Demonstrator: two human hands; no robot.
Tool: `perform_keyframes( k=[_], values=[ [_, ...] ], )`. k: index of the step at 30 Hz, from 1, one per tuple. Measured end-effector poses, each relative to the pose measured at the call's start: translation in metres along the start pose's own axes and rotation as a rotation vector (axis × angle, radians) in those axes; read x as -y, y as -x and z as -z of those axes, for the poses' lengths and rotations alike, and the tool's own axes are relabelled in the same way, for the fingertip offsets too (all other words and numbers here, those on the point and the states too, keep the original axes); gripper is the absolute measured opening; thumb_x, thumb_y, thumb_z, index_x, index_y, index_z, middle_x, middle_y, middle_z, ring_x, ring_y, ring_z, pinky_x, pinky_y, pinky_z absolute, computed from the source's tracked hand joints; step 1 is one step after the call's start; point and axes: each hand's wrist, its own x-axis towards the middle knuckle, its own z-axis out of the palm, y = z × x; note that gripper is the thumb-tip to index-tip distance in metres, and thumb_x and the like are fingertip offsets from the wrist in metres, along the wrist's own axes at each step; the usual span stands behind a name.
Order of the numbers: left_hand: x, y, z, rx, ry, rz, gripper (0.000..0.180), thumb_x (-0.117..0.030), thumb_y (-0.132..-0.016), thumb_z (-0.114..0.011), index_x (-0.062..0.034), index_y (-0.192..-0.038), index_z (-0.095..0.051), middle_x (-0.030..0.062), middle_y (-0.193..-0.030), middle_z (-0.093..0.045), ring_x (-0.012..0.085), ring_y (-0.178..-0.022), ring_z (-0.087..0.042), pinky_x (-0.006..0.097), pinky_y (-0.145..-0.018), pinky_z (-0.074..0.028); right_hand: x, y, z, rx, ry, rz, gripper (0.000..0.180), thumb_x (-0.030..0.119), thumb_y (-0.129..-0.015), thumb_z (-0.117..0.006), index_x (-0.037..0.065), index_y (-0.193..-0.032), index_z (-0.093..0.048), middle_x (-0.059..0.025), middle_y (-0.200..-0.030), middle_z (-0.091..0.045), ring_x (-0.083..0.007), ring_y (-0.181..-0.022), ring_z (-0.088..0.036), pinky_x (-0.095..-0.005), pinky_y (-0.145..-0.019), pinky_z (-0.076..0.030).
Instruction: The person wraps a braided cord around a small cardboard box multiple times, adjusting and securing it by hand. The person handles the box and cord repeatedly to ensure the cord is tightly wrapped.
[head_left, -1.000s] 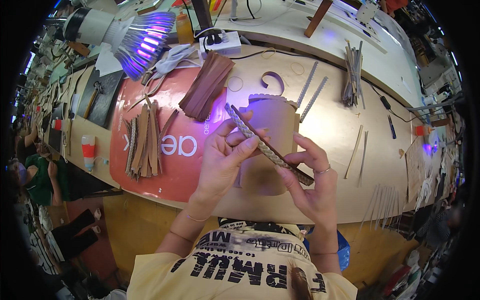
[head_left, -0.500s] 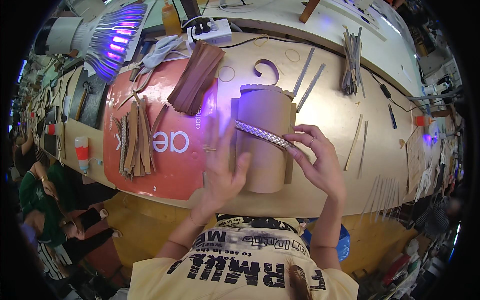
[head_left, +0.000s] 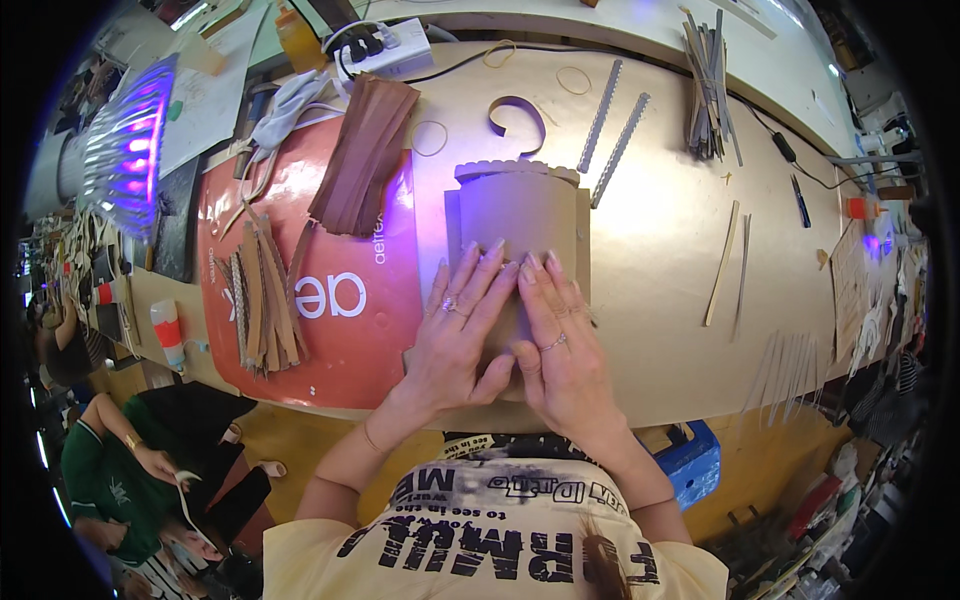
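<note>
A tan, curved block-like form (head_left: pixel 515 215) with a scalloped strip (head_left: pixel 515 170) along its far end lies on the table before me. Both hands rest flat on its near half, side by side, fingers stretched out and pointing away from me. My left hand (head_left: pixel 455 335) covers the left side, its thumb reaching toward the middle. On the right side lies my right hand (head_left: pixel 565 350), its index fingertip almost meeting the left one. The braided strip seen earlier is hidden, and I cannot make out whether it lies under my palms.
Left are a red sheet (head_left: pixel 330 365), brown strips (head_left: pixel 365 150), narrower strips (head_left: pixel 265 300) and a glue bottle (head_left: pixel 167 330). Beyond the form lie a curled strip (head_left: pixel 530 115) and two serrated strips (head_left: pixel 620 150). A lamp (head_left: pixel 130 145) stands far left; a person (head_left: pixel 150 450) sits lower left.
My right hand has let go of the braided strip's end and now lies flat on the form. The left hand has moved right onto it too. The whole view has shifted slightly.
</note>
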Motion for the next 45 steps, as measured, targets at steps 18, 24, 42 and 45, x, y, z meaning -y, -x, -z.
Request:
perform_keyframes(
  k=[18, 24, 42, 45],
  values=[
    [0.011, 0.002, -0.024, -0.088, 0.329, 0.022, 0.091, -0.066, -0.090, -0.045, -0.0016, -0.150, -0.023, 0.0312, -0.157, -0.009, 0.0480, -0.145, -0.012, 0.054, -0.117, -0.013, -0.046, 0.060, -0.019, 0.028, -0.575, -0.343, 0.097, 0.068, -0.092, -0.039, 0.002, -0.155, -0.006, -0.0252, -0.160, -0.009, -0.0426, -0.147, -0.015, -0.0540, -0.117, -0.014],
    [0.008, 0.002, -0.022, -0.115, 0.315, 0.036, 0.089, -0.062, -0.089, -0.049, -0.0016, -0.151, -0.025, 0.0293, -0.157, -0.013, 0.0457, -0.145, -0.017, 0.051, -0.117, -0.015, -0.053, 0.076, -0.016, 0.156, -0.256, -0.370, 0.097, 0.073, -0.091, -0.025, 0.002, -0.155, -0.005, -0.0250, -0.160, -0.007, -0.0408, -0.148, -0.009, -0.0576, -0.117, -0.001],
    [-0.001, 0.004, 0.047, -0.334, 0.262, 0.210, 0.025, -0.021, -0.085, -0.070, -0.0080, -0.107, -0.068, 0.0102, -0.103, -0.065, 0.0259, -0.100, -0.060, 0.040, -0.097, -0.038, -0.015, -0.006, 0.053, -0.329, 0.284, -0.003, 0.034, 0.007, -0.091, -0.062, 0.001, -0.124, -0.060, -0.0144, -0.147, -0.045, -0.0351, -0.142, -0.033, -0.0493, -0.113, -0.028],
    [0.021, 0.046, 0.069, -0.697, 0.530, 0.358, 0.024, 0.002, -0.086, -0.063, -0.0011, -0.110, -0.064, 0.0054, -0.100, -0.066, 0.0137, -0.098, -0.060, 0.029, -0.087, -0.048, -0.015, -0.012, 0.060, -0.355, 0.303, -0.006, 0.032, 0.007, -0.091, -0.063, 0.001, -0.122, -0.062, -0.0137, -0.147, -0.046, -0.0336, -0.141, -0.035, -0.0476, -0.113, -0.029]
  ],
)
